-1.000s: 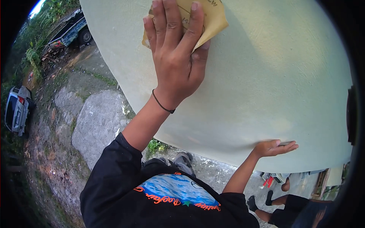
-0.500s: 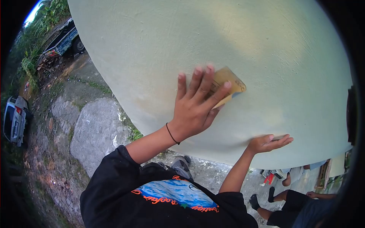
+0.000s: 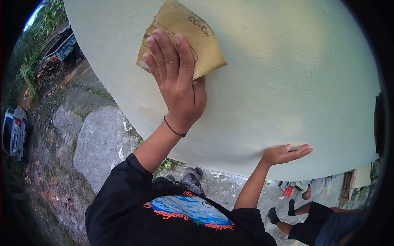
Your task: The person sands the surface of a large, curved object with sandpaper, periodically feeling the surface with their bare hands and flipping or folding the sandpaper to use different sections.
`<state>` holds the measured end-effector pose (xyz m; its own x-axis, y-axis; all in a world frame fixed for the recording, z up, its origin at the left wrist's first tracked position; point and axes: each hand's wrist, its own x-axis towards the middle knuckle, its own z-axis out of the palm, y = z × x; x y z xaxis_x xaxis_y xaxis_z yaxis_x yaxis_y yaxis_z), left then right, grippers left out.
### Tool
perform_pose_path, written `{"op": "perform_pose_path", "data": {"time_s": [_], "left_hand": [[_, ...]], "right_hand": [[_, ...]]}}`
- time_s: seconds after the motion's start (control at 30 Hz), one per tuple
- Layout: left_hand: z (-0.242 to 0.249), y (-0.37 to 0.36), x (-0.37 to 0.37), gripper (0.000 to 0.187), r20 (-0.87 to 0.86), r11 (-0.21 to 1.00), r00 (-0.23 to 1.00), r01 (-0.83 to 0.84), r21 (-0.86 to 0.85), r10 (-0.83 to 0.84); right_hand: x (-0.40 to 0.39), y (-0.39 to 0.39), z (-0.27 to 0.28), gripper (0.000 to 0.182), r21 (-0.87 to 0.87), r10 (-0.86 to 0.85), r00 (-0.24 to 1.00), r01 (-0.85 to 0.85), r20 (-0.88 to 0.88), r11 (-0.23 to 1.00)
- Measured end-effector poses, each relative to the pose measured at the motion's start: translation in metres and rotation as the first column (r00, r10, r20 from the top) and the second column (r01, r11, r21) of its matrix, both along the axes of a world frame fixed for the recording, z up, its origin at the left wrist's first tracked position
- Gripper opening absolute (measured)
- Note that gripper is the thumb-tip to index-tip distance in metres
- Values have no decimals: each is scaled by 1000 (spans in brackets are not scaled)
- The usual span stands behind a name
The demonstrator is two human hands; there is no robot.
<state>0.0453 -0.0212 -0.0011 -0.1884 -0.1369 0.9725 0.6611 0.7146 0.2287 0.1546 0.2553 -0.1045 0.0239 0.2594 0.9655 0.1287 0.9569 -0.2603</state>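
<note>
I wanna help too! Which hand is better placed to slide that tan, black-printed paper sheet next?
Probably the left hand: its fingers lie over the tan, black-printed paper sheet. The right hand is apart, near the bottom edge of the broad, pale-green surface.

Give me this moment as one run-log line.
left hand: on printed brown sheet | sheet: against pale wall | right hand: at wall, fingers extended
</note>
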Motion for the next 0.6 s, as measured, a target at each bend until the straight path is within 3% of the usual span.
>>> {"op": "perform_pose_path", "data": {"time_s": [0.1,0.2,0.27,0.33,0.4,0.5,0.6], "left_hand": [[-35,25,16,60,29,988,997,76,-133,-73],[-119,47,45,52,162,932,978,179,-314,-133],[-164,48,49,51,161,921,981,164,-354,-113],[-145,35,43,47,69,884,994,110,-454,-88],[-105,23,31,48,49,912,996,86,-400,-73],[-7,1,16,56,68,970,997,53,-236,-38],[19,-4,14,61,63,987,997,45,-156,-35]], "right_hand": [[1,0,1,53,1,-2,1000,2,1,1000],[0,-3,3,52,9,15,1000,-15,-17,1000],[1,-2,2,51,15,28,999,-27,-38,1000],[0,0,1,51,35,28,999,-26,-33,999],[1,0,1,51,41,31,999,-30,-27,999],[-1,0,1,51,30,34,998,-33,-43,999],[0,1,-1,52,15,38,998,-37,-42,999]]}}
